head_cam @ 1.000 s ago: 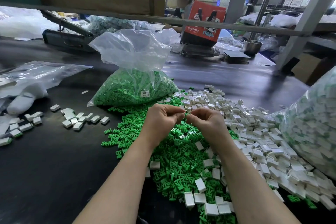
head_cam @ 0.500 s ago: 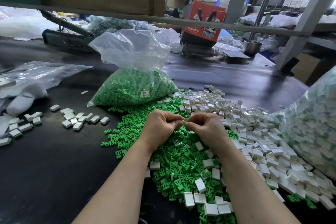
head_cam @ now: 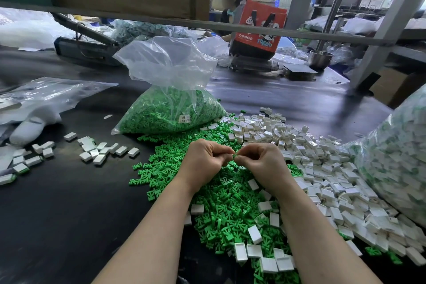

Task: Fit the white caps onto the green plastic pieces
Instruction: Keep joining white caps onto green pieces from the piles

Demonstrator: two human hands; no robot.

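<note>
Dark table (head_cam: 57, 214), green pieces (head_cam: 221, 210) heaped beside white caps (head_cam: 322, 168). Left hand (head_cam: 204, 163) and right hand (head_cam: 260, 163) meet, fingers curled, pinching one small green piece (head_cam: 234, 157).

green pieces (head_cam: 221, 205): loose central heap | white caps (head_cam: 322, 168): heaped right, some possibly overlapping green

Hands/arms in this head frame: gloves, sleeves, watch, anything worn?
Nothing worn that shows. The left hand and right hand are both bare, no gloves, rings or tape visible. Both forearms are bare from the wrists down to the frame's bottom edge: no sleeve, cuff, watch or wristband in view. No markings or cables on either arm.
</note>
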